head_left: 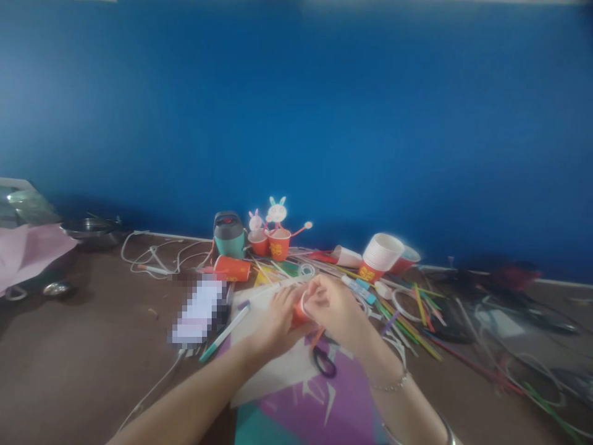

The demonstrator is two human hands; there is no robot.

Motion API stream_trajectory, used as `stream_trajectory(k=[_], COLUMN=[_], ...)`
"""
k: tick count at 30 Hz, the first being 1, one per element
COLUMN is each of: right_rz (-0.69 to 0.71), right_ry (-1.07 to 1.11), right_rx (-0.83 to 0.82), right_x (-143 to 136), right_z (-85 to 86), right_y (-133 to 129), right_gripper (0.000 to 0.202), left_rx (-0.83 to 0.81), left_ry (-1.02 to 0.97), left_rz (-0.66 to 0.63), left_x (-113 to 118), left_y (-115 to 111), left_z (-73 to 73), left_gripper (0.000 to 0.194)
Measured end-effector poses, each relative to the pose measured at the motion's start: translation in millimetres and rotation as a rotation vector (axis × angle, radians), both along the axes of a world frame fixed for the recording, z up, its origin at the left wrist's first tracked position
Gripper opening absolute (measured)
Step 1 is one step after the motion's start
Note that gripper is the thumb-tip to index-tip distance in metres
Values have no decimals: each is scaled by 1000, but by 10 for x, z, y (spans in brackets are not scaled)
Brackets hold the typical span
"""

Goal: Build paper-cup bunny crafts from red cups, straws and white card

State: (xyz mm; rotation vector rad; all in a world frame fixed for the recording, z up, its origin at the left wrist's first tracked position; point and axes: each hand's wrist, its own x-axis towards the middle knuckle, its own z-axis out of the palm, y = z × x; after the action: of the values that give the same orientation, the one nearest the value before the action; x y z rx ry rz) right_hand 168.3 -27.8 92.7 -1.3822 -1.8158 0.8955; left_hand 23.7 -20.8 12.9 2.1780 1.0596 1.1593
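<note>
In the head view, my left hand (280, 321) is wrapped round a small red paper cup (300, 312) held on its side, with the white rim facing right. The fingers of my right hand (327, 303) are bent together at the cup's rim; whatever they pinch is hidden. Under both hands lie a white sheet (259, 371) and a purple sheet (343, 395). Scissors with black handles (324, 361) rest on the purple sheet, just below my hands.
Behind stand a teal container (229, 236), rabbit figures in red cups (279, 244) and a cup stack (382, 253). A phone (198, 311) and teal marker (225, 332) lie left. Coloured sticks (412, 327) and cables spread right. A metal bowl (92, 230) sits far left.
</note>
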Motion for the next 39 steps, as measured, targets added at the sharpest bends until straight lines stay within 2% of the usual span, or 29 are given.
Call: stream_trajectory(k=[5, 8, 10, 12, 16, 20, 24, 27, 30, 34, 36, 37, 39], right_rz=[110, 49, -13, -32, 69, 136, 237, 295, 234, 164, 180, 164, 41], right_ry=[-35, -168, -250, -325, -505, -600, -538, -450, -301, -158, -132, -111, -42], right_rx=[146, 316, 434, 521, 611, 660, 723, 704, 645, 602, 572, 552, 526], right_x=[27, 76, 115, 133, 84, 35, 16, -16, -55, -82, -50, -16, 88], right_z=[56, 163, 229, 259, 204, 121, 109, 113, 89, 57, 85, 113, 191], right_y=[-74, -131, -157, -169, -167, -147, -143, -148, -137, -104, -92, -89, -86], right_gripper=[15, 18, 19, 19, 23, 16, 19, 20, 18, 14, 12, 20, 32], left_rx=[-101, -232, -287, -257, -20, 122, 151, 207, 200, 8, -97, -153, -264], left_ry=[-252, -449, -496, -452, -260, -97, -75, -97, -64, -14, -91, -156, -314], left_rz=[-17, -39, -23, 36, 175, 225, 196, 107, 35, -90, -134, -133, -97], left_x=[44, 79, 91, 94, 81, 68, 81, 96, 110, 120, 119, 118, 117], left_y=[5, 7, 2, -6, -20, -25, -25, -31, -65, -127, -135, -130, -109], left_z=[-6, -22, -29, -33, -45, -52, -32, 0, 56, 167, 209, 219, 215], left_gripper=[55, 60, 64, 62, 48, 48, 38, 30, 33, 40, 38, 37, 42])
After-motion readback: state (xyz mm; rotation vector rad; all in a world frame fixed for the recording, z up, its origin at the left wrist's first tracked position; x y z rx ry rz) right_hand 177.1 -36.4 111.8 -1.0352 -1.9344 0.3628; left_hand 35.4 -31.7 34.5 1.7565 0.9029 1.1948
